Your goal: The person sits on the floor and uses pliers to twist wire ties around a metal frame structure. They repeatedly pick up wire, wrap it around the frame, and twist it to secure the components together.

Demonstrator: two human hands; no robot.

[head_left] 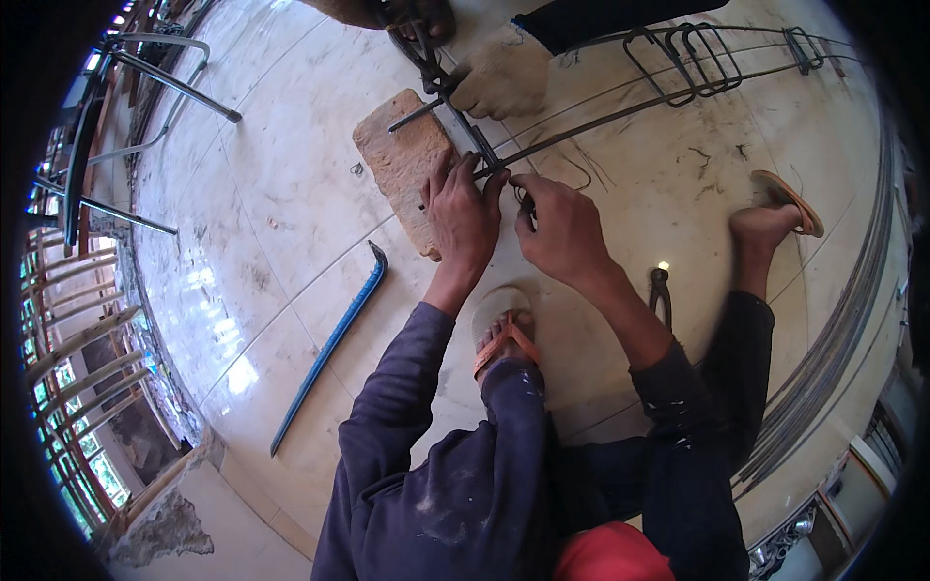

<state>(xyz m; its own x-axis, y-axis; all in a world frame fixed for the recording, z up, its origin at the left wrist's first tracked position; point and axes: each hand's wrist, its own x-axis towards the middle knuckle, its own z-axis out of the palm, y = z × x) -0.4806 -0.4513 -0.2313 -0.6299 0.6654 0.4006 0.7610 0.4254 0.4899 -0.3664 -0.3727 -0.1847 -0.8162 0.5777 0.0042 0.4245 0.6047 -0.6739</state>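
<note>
My left hand (460, 213) is closed around a dark steel rod at the corner of a rebar cage (620, 116). Close beside it, the fingers of my right hand (562, 228) pinch a thin tie wire (524, 198) near the same joint. Under the cage's end lies a rough reddish block (402, 145), with my left hand at its edge. Across from me, another person's hand (431, 17) grips a dark pincer-like tool (426, 63) at the rods. That person's bare foot (504, 77) rests against the cage.
A blue pry bar (329, 349) lies on the tiles to the left. Pincers (661, 295) lie right of my right forearm. Long thin rods (823, 339) curve along the right side. A metal-legged chair (145, 87) stands at the far left. My sandalled foot (506, 339) is below my hands.
</note>
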